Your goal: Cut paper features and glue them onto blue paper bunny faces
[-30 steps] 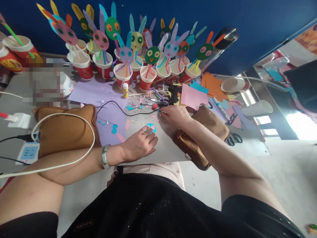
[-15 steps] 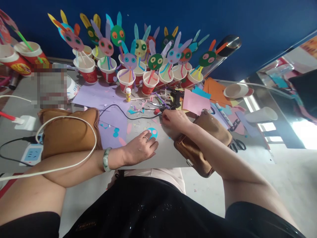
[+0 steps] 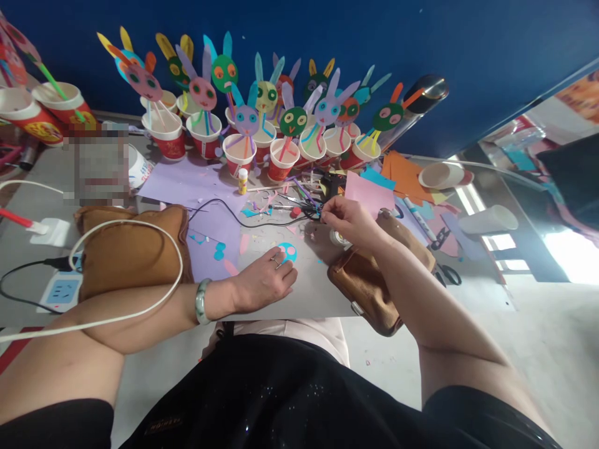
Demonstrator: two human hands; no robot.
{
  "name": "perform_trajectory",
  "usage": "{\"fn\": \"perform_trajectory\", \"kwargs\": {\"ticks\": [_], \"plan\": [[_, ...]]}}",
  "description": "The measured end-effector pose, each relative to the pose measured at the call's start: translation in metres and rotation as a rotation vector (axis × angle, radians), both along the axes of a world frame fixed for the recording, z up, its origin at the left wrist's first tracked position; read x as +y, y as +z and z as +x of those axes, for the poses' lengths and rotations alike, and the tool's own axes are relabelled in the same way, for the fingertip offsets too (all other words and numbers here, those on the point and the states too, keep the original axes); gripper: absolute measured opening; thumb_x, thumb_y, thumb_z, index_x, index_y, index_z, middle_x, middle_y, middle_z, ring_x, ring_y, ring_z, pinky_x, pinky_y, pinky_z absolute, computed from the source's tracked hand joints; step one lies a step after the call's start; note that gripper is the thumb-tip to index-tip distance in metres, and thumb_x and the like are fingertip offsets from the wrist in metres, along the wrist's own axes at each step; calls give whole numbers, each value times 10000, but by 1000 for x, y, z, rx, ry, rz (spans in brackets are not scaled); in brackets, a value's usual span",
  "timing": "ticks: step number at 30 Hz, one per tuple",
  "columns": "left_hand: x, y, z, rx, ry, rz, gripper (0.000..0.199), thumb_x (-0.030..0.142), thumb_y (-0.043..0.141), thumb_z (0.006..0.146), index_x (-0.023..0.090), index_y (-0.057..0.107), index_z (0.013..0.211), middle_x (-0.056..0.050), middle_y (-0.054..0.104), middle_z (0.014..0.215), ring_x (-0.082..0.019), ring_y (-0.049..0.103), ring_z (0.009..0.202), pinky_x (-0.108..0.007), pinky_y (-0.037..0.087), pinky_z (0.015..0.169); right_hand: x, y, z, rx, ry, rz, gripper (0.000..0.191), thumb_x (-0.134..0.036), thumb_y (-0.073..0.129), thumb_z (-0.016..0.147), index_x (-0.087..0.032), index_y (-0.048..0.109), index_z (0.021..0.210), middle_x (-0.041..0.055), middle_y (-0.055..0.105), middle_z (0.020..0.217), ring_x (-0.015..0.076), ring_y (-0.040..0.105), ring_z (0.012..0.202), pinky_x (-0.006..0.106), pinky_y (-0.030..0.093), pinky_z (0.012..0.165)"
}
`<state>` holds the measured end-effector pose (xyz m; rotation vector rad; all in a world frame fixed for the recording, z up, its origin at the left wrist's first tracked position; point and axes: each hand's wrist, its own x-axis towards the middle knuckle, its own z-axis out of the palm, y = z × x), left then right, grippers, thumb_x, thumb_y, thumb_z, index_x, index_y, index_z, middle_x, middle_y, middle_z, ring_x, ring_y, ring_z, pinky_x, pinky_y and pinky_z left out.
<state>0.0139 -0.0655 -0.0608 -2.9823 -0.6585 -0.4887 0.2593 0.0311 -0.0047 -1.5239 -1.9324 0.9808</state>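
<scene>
A blue paper disc [image 3: 292, 252] with pink circles on it lies on the table. My left hand [image 3: 266, 280], wearing a ring, rests on the table with its fingers curled over the disc's near-left edge, holding it down; the thumb is hidden. My right hand [image 3: 350, 221] hovers at the near side of a heap of pens and tools [image 3: 309, 199], thumb and fingers pinched together. Anything within that pinch is too small to see. Partly beneath this hand shows a white round object [image 3: 337, 238], beside the brown pouch [image 3: 369, 284].
Red paper cups [image 3: 238, 156] with paper rabbits line the back wall. A brown cushion [image 3: 133, 246] and white cable [image 3: 180, 274] lie left, near a power strip [image 3: 63, 290]. Purple paper [image 3: 213, 231], a small yellow bottle [image 3: 242, 181] and scissors [image 3: 449, 274] are about.
My right hand has shifted slightly right and lifted, uncovering the white round object below it. My left hand stays on the blue paper disc.
</scene>
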Motion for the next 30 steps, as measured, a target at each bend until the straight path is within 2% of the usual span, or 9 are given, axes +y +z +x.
{"fn": "perform_trajectory", "kwargs": {"ticks": [4,7,14,23,27,30], "plan": [[1,-1,0,-11,-7,21,237,293,541,1008,103,683,1006,-118,703,961,-271,637,944,-470,464,1010,-2,-1,-2,154,-51,-71,153,-283,691,772,-203,562,750,-2,641,615,111,534,494,248,398,502],[1,-1,1,-1,-2,41,229,285,539,1006,111,687,990,-114,705,954,-272,640,927,-469,463,1008,-4,-2,-3,216,-100,-55,158,-274,711,745,-198,574,729,9,663,620,105,541,482,241,401,489],[-1,2,0,37,12,40,246,297,547,1004,99,691,1025,-124,711,956,-280,645,935,-477,449,1029,-8,-6,-5,202,-140,30,125,-252,714,733,-201,601,720,-16,603,574,105,512,478,247,380,484],[0,3,0,45,17,1,250,309,569,993,95,693,1032,-122,717,955,-290,653,954,-491,445,1057,-19,-10,-9,247,-151,32,173,-311,763,732,-190,639,742,-25,596,559,103,507,476,244,363,461],[1,6,-1,-1,11,-85,233,290,585,981,88,695,1019,-128,726,976,-306,653,1032,-513,413,1108,-30,-4,-16,277,-128,20,186,-311,786,739,-188,648,761,-28,605,574,98,509,477,244,373,461],[1,7,-3,-194,4,-318,205,292,570,994,122,678,1034,-133,733,1092,-291,645,1110,-517,407,1111,-41,1,-23,316,-100,-15,237,-336,824,737,-189,642,772,-25,621,605,95,519,481,246,395,464]]}}
